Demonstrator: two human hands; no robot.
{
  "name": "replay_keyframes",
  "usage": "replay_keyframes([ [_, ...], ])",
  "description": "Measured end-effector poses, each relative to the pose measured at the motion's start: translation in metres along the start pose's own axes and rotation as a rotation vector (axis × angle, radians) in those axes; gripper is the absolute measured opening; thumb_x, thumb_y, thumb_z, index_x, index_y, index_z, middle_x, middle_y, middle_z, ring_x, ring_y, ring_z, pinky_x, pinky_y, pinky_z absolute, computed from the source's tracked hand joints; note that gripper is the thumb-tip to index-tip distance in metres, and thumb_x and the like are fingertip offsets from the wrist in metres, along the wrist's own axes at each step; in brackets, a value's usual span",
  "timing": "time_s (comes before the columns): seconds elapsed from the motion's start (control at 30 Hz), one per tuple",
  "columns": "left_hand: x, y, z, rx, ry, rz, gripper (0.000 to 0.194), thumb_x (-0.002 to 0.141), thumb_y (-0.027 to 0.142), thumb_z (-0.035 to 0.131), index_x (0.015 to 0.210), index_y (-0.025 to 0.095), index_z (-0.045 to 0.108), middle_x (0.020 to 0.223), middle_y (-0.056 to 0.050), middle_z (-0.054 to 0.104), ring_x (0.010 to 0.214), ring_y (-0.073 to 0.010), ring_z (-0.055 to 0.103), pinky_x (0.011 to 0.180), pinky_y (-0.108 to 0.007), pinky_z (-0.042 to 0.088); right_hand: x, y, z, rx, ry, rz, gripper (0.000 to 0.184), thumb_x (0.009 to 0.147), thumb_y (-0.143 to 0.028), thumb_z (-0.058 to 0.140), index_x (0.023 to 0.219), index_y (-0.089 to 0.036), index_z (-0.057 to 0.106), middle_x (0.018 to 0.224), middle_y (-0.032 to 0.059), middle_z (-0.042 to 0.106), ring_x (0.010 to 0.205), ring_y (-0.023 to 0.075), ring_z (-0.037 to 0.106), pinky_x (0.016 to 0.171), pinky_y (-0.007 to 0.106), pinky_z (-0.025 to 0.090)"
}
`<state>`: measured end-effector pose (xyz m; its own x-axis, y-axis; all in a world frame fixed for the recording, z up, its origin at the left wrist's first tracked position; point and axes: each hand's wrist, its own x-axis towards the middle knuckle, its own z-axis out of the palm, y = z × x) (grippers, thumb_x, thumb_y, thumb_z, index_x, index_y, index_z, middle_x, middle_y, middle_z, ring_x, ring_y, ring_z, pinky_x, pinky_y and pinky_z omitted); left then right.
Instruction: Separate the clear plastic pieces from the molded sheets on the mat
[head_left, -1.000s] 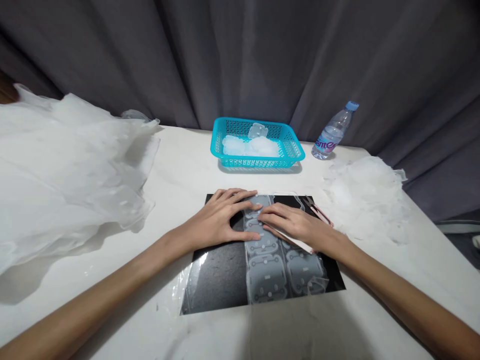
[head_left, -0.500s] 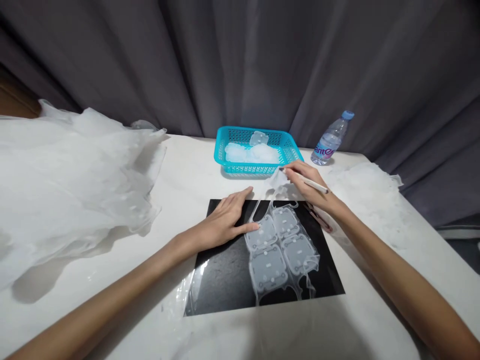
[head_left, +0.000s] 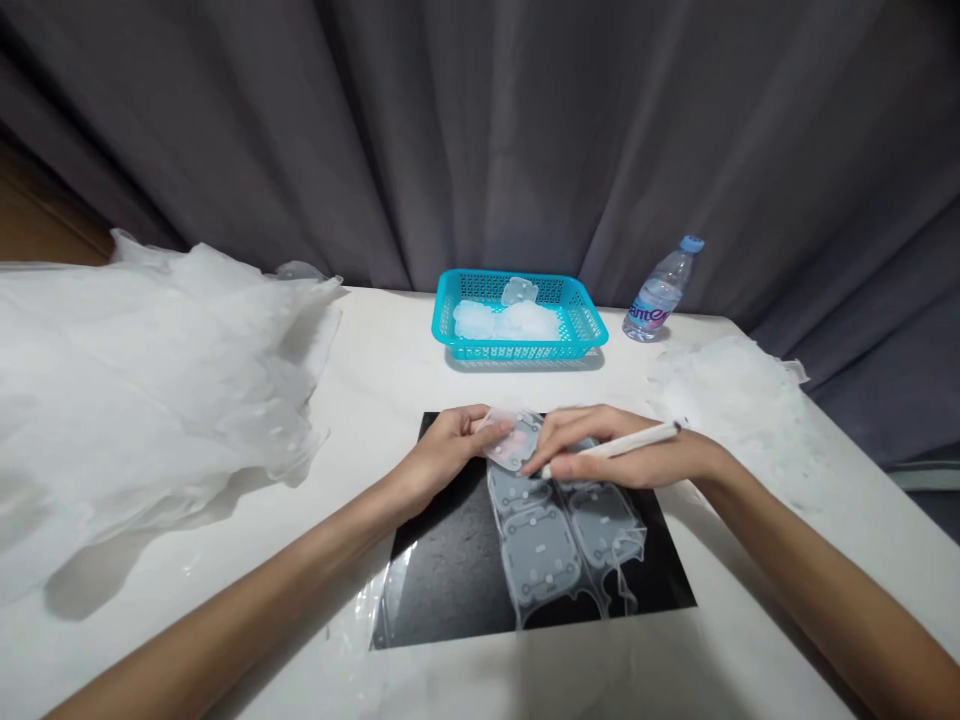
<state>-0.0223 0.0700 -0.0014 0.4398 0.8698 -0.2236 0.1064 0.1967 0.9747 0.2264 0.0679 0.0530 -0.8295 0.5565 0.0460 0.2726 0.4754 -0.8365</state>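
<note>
A translucent, flexible sheet of rounded-square pads (head_left: 538, 550) lies on a black mat (head_left: 442, 580). My left hand (head_left: 454, 440) is closed at the sheet's far left corner, pinching a raised translucent pad piece (head_left: 514, 445) between thumb and fingers. Whether this piece is still joined to the sheet I cannot tell. A slim white pen-like tool (head_left: 637, 440) rests in my right hand (head_left: 607, 445), slanting up to the right. The fingertips of that hand reach down at the raised piece's near right edge and hide part of the upper pads. Ragged thin film hangs along the sheet's right and near edges.
Beyond the mat stands a turquoise basket (head_left: 525, 350) with translucent pads (head_left: 529, 320) in it. A water bottle (head_left: 656, 295) is to its right. Large heaps of translucent sheets (head_left: 150, 390) lie left, and film scraps (head_left: 742, 410) lie right. A grey curtain (head_left: 480, 140) hangs behind.
My left hand has gone from lying flat with spread fingers to pinching the raised piece. My right hand has come down and nearer, from the far film strip to the pads, keeping the white tool.
</note>
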Motion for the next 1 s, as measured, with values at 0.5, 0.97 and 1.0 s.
replay_keyframes([
  [0.5,-0.016,-0.001,0.004,0.641,0.010,0.255,0.040,0.107,0.045,0.045,0.102,0.017,0.073,0.080,-0.001,0.070,0.069,-0.0166,0.059,0.067,-0.027,0.042,0.049,0.034,0.026,0.131,0.313,0.210,0.027,0.088,-0.041,0.072,0.079,-0.016,0.071,0.079,0.0020,0.071,0.072,0.0141,0.059,0.068,0.026,0.044],
  [0.97,-0.030,-0.004,0.012,0.683,0.131,0.244,0.034,0.107,0.046,0.045,0.084,0.021,0.051,0.071,0.003,0.059,0.063,-0.0155,0.060,0.062,-0.027,0.045,0.042,0.062,0.011,-0.064,0.418,0.379,0.030,0.102,-0.036,0.056,0.082,-0.018,0.067,0.088,0.0048,0.072,0.084,0.0190,0.064,0.080,0.030,0.048],
  [1.0,-0.025,-0.004,0.006,0.562,0.104,0.221,0.033,0.105,0.048,0.049,0.086,0.021,0.051,0.072,0.003,0.060,0.066,-0.0156,0.062,0.064,-0.027,0.046,0.040,0.059,0.010,-0.026,0.372,0.343,0.038,0.105,-0.044,0.052,0.082,-0.017,0.068,0.088,0.0053,0.073,0.084,0.0185,0.064,0.081,0.030,0.048],
])
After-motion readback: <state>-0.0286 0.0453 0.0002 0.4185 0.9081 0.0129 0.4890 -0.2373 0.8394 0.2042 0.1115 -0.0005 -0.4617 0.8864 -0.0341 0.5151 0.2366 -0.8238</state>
